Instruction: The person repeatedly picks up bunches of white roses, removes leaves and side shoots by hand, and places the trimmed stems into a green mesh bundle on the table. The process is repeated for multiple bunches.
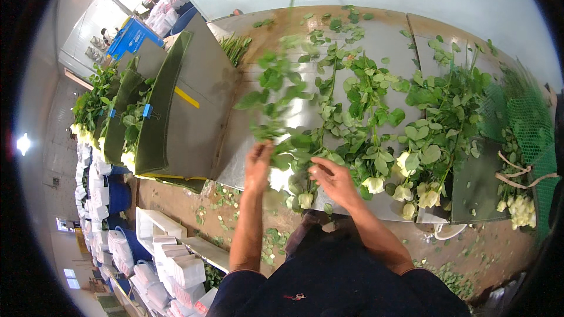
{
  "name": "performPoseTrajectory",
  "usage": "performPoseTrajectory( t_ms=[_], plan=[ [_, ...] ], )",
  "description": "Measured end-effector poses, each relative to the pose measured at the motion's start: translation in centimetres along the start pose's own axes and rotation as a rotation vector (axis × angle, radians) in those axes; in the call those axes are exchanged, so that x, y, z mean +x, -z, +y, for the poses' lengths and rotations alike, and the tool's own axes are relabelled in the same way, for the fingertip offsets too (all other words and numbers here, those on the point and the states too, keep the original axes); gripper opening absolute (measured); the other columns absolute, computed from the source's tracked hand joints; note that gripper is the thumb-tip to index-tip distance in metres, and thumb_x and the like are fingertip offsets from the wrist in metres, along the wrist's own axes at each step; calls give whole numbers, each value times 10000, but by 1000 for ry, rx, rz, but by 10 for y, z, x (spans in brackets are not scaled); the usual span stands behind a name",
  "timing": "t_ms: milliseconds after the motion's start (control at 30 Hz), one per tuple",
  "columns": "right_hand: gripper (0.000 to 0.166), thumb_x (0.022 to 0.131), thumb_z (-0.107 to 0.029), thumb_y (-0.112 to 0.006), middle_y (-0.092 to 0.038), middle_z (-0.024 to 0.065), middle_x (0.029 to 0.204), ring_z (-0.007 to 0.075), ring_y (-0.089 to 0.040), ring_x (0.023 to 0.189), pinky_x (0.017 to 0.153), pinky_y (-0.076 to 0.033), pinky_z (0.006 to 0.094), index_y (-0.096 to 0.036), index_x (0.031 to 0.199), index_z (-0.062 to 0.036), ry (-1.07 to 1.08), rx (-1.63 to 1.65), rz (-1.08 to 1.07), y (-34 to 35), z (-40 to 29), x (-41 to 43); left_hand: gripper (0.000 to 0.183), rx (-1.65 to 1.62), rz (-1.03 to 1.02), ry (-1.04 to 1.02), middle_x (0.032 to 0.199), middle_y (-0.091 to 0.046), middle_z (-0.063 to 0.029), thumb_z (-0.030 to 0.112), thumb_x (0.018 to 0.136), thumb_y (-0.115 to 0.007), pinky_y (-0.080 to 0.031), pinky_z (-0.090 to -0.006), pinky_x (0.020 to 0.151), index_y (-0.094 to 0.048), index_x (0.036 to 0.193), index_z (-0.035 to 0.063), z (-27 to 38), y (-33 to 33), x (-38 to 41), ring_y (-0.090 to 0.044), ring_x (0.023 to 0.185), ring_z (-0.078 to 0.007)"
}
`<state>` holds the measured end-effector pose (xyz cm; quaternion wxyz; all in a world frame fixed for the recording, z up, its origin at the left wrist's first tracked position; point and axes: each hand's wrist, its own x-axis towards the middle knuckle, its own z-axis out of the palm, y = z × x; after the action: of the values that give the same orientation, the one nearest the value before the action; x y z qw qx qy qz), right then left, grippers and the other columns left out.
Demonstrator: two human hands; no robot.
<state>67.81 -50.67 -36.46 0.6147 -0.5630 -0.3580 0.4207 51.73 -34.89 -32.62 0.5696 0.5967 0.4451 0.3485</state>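
My left hand (257,165) is closed around a leafy rose stem (272,81), which is blurred and rises over the table with its bare end towards the wall. The bloom of that stem is not clear to see. My right hand (335,180) hovers just right of it over leaves, fingers apart, with nothing plainly in it. Beneath and beside this hand lie white roses on the metal worktable (273,171), blooms towards me. One white rose bloom (305,200) sits between my forearms, and another bloom (373,184) lies right of my right hand.
Left stand grey dividers (198,97) with green padding and roses between them. Green netting (528,132) and a rose bundle (522,211) are at the right. White-wrapped bundles (185,268) and blue buckets (120,196) crowd the lower left. Leaves litter the floor (273,246). People work far off.
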Motion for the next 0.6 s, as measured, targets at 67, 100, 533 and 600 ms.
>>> performPoseTrajectory(
  t_ms=[67,100,533,600],
  plan=[
    [354,940,-243,-630,-693,147,940,201,-689,824,721,-547,299,-612,1175,20,-129,-6,74,10,13,4,132,-17,65,22,907,-631,-2,164,949,-607,-467,-255,661,-642,993,44,-15,47,26,-566,775,-98],
    [357,928,-241,-646,-694,142,914,180,-679,799,702,-541,298,-617,1164,25,-105,-146,94,13,22,7,122,10,66,-28,897,-633,-10,149,951,-601,-479,-266,668,-635,981,36,-27,71,35,-573,788,-100],
    [451,848,-388,-669,-662,254,923,430,-632,906,807,-502,490,-641,1073,2,-276,-897,142,-68,99,14,241,686,169,84,922,-663,-199,138,895,-611,-478,-402,764,-611,1039,-55,-185,250,124,-626,826,-348],
    [442,849,-377,-669,-666,249,919,424,-638,892,800,-505,480,-640,1076,1,-268,-885,164,-81,102,13,228,762,241,-89,948,-655,-205,122,897,-599,-483,-410,770,-616,1050,-46,-157,238,107,-627,850,-359]
  ],
)
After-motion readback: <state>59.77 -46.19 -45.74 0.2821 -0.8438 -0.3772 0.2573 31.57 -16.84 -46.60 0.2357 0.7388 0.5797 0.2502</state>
